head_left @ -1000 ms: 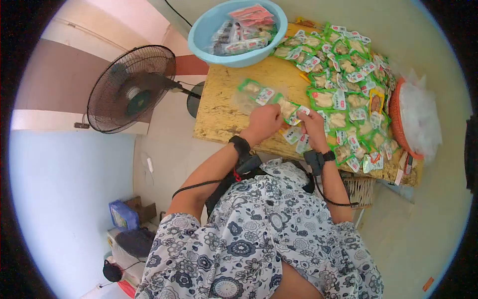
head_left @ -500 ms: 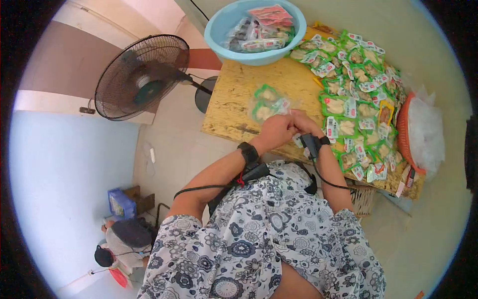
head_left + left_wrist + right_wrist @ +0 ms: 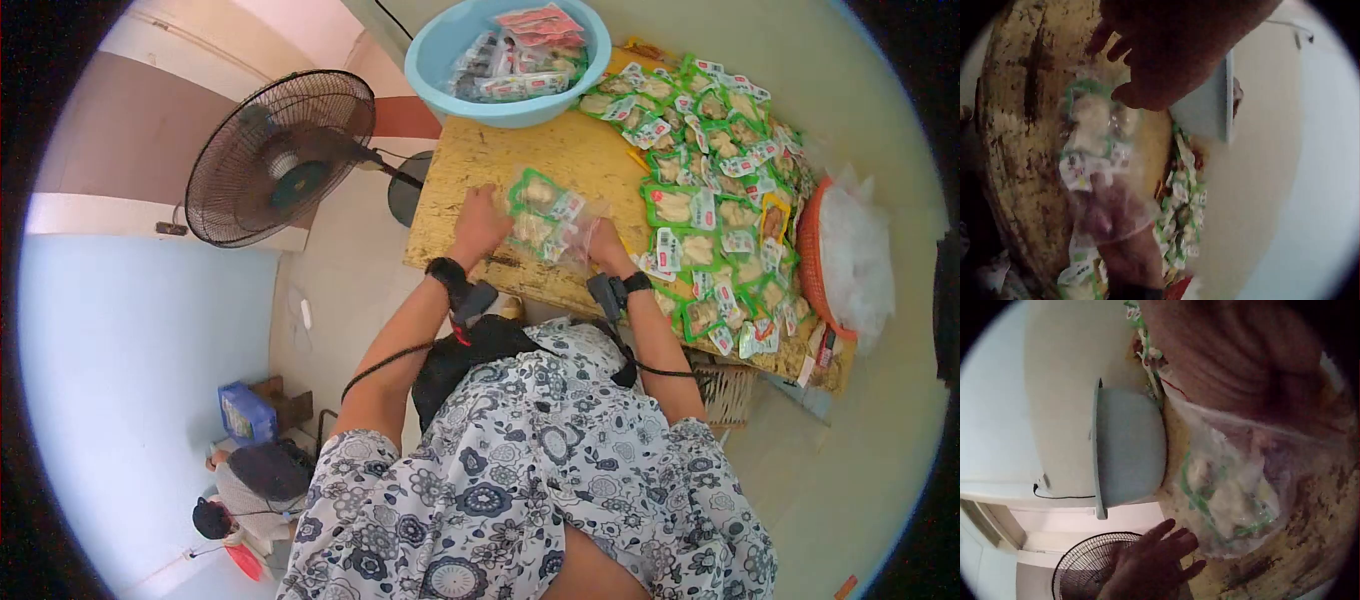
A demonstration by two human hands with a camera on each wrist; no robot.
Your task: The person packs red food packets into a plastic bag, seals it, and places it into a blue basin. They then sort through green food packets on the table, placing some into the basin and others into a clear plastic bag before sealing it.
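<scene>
Bag (image 3: 548,214) with the right hand (image 3: 608,246) in its mouth, grip unclear: packets (image 3: 533,232) could drag out if plastic clings, the left hand (image 3: 481,222), fingers spread, not holding it.

Right hand (image 3: 1235,362) touches clear bag (image 3: 1213,425); left hand (image 3: 1157,559) splayed.

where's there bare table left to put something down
The widest bare patch of table lies between the basin, the left hand and the bag. A narrower one separates the bag from the heaped packets. It's crowded on the right, where those packets spread almost to the basket.
</scene>
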